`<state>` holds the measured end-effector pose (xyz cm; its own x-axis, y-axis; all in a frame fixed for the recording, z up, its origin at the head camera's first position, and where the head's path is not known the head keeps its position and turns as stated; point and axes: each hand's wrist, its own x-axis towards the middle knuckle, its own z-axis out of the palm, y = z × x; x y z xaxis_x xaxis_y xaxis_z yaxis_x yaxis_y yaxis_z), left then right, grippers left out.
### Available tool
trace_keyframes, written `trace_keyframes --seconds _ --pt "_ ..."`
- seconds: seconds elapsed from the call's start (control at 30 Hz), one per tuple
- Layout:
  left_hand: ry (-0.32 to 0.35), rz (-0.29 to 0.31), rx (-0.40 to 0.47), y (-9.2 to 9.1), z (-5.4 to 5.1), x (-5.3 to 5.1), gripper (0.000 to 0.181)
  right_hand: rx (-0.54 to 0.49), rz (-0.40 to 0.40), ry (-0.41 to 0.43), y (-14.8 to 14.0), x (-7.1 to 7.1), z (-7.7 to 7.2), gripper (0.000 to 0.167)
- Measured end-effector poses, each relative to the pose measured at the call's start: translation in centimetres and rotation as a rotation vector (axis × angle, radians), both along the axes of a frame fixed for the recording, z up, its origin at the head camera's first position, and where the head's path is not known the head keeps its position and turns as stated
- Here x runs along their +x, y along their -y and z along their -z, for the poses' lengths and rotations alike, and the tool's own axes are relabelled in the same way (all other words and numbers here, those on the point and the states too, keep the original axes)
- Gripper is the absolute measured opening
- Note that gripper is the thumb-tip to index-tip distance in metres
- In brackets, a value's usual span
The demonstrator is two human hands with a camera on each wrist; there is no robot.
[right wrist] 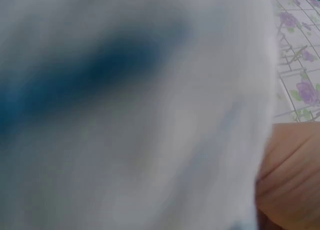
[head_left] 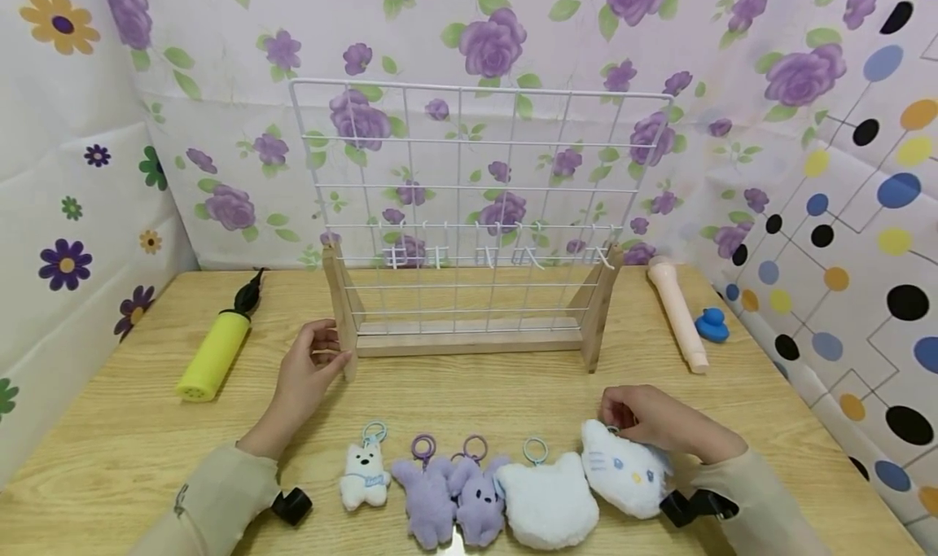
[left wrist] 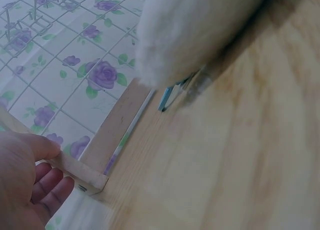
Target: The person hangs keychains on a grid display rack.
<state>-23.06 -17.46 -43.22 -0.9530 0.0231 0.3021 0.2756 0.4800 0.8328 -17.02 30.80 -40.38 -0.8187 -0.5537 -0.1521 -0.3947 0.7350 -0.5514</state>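
My left hand [head_left: 311, 369] is at the left wooden foot of a white wire grid rack [head_left: 460, 188]. In the left wrist view, the thumb lies against the wooden upright [left wrist: 82, 172] and the fingers curl beside its outer side. At the lower right, my right hand [head_left: 648, 418] pinches the top of a white cat plush keychain [head_left: 626, 475] with blue eyes and a yellow nose. Its ring is mostly hidden by the fingers. That plush fills the right wrist view, blurred. Left of it lies a white round-eared plush keychain [head_left: 551, 503], face not visible.
Two purple plush keychains [head_left: 428, 503] and a small white dog keychain [head_left: 364, 476] lie along the front. Several white hooks [head_left: 487, 255] hang on the grid. A yellow pump [head_left: 215, 356] lies left; a pale pink tube-like object [head_left: 677, 316] and blue rubber duck [head_left: 712, 326] are right.
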Motion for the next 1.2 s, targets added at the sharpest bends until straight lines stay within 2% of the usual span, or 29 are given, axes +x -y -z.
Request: trace_keyframes --seconds 0.27,0.7,0.97,1.2 --pt "-0.004 -0.002 0.001 0.0 0.0 0.0 0.046 -0.029 -0.009 0.019 -0.6 -0.1 -0.1 0.013" --pt "-0.003 -0.011 0.002 0.0 0.1 0.0 0.047 -0.081 0.019 -0.011 -1.4 0.3 -1.5 0.012" --pt "0.014 -0.005 0.015 -0.1 -0.2 0.1 0.048 -0.111 0.044 -0.011 -1.5 0.9 -3.5 0.012" --pt "-0.003 0.002 0.022 -0.1 -0.2 0.2 0.046 -0.112 0.035 -0.103 -1.8 1.5 -5.5 0.008"
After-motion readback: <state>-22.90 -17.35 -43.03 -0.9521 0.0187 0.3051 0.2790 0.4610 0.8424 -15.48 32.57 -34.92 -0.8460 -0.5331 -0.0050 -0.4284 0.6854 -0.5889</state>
